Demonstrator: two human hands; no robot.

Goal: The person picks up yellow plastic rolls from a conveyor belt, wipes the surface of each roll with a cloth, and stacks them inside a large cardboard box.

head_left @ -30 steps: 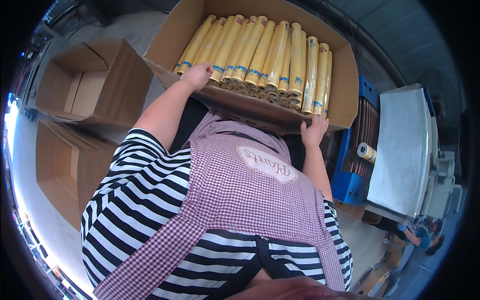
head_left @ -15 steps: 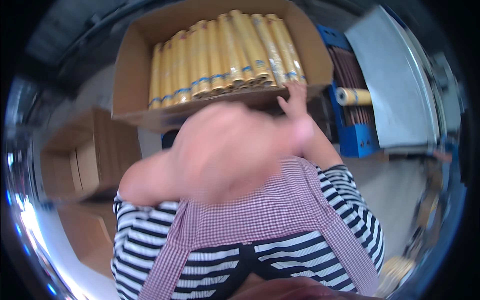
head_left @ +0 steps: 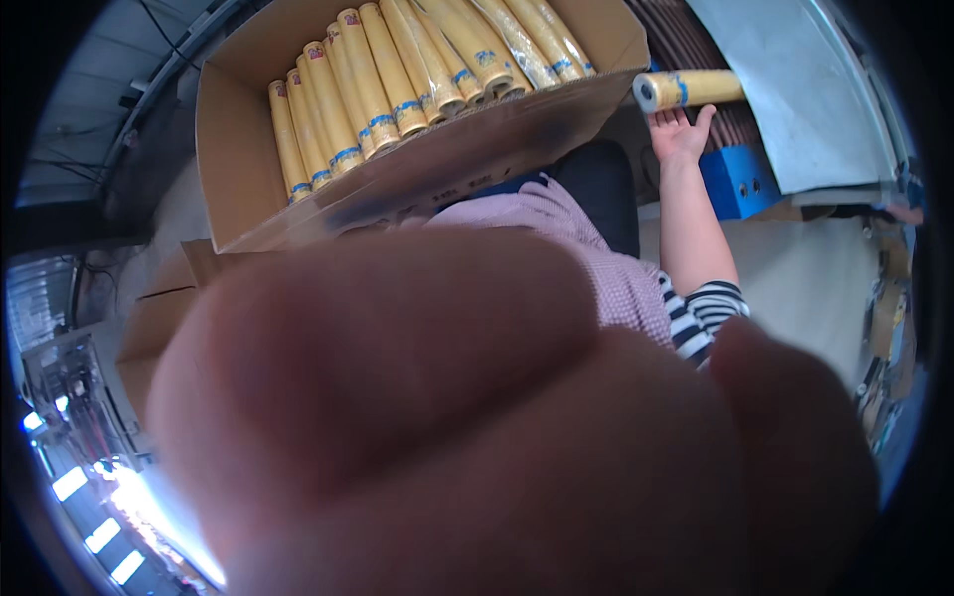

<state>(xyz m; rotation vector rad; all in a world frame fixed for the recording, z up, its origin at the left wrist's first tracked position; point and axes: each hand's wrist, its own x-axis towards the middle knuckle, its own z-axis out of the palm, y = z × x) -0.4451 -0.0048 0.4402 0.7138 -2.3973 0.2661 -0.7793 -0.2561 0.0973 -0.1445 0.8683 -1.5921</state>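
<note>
rolls (head_left: 417, 74) of yellow wrapped material with blue bands lie packed side by side in an open cardboard box (head_left: 234, 169) that sits up against the person's front. one more yellow roll (head_left: 686, 89) of the same kind lies apart from them, at the right, on the edge of a grey metal counter (head_left: 795, 89) just above a blue bin (head_left: 735, 179). right hand (head_left: 679, 132) is stretched out toward that single roll, palm up and fingers spread wide, right under its near end; whether the fingertips already touch it i cannot tell, but the grip is open and holds nothing. left hand (head_left: 447, 427) is raised very close to the camera, a large blurred mass covering most of the lower view, and i cannot tell how its fingers stand or whether it carries anything.

the single roll looks like a stiff, straight cylinder with a smooth, glossy wrapper, so i judge it light enough for one hand but a bit slippery and apt to roll off the counter edge. taking hold around the middle of its length, fingers wrapped round the body rather than pinching the open end, seems safest; the end could crush. a second brown box (head_left: 159, 318) stands lower left.
</note>
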